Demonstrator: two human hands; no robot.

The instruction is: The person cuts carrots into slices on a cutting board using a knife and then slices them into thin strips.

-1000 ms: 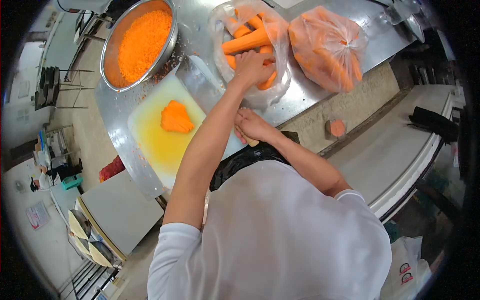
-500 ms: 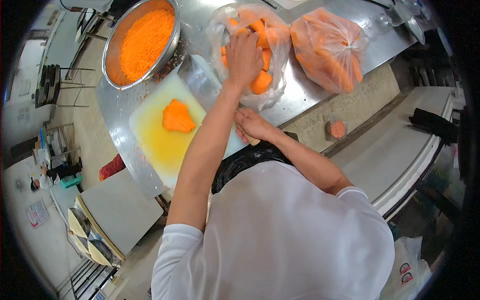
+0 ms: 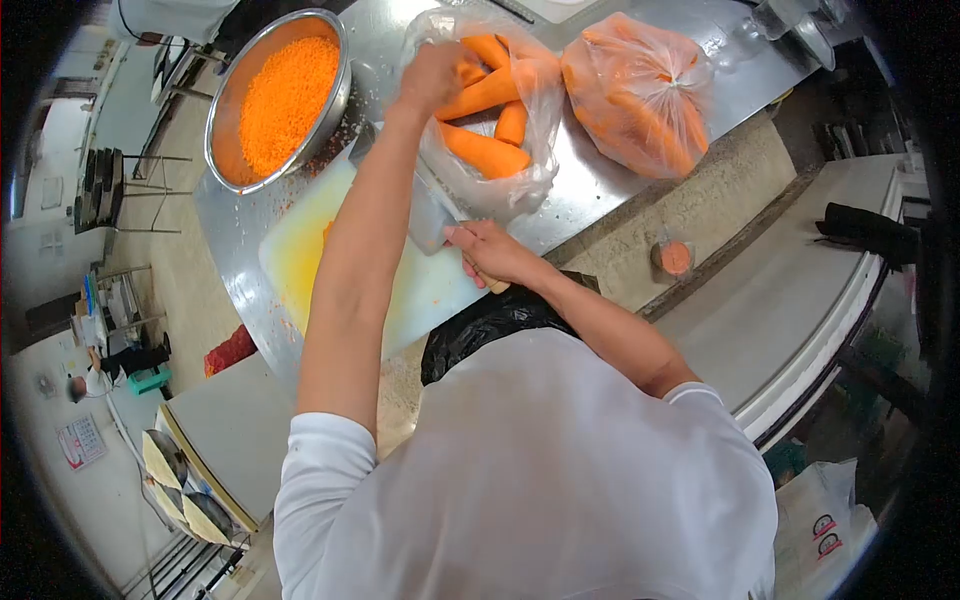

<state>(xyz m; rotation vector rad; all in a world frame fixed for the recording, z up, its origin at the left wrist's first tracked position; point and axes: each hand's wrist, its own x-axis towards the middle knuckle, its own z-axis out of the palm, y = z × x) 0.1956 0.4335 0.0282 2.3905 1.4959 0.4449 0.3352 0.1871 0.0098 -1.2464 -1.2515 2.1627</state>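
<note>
Steel is seen first at the left, where a wide bowl (image 3: 227,128) is filled with a mound of finely chopped carrot (image 3: 285,105); that much cutting may be counted as done. Beside it on the metal bench (image 3: 235,235), a yellow-stained cutting board (image 3: 295,262) is crossed by the left forearm, by which all but a sliver of an orange piece is hidden. The left hand (image 3: 432,78) is held at the near-left edge of a clear plastic bag (image 3: 490,202); its fingertips are obscured, so whether anything is gripped cannot be told. Several uncut carrots (image 3: 485,152) are contained in that bag. Just below, the wooden handle of a cleaver (image 3: 428,215) is grasped by the right hand (image 3: 488,250), with the broad blade angled over the board. Farther right, more carrots are kept in a knotted bag (image 3: 640,100), so plenty is judged left unchopped.
</note>
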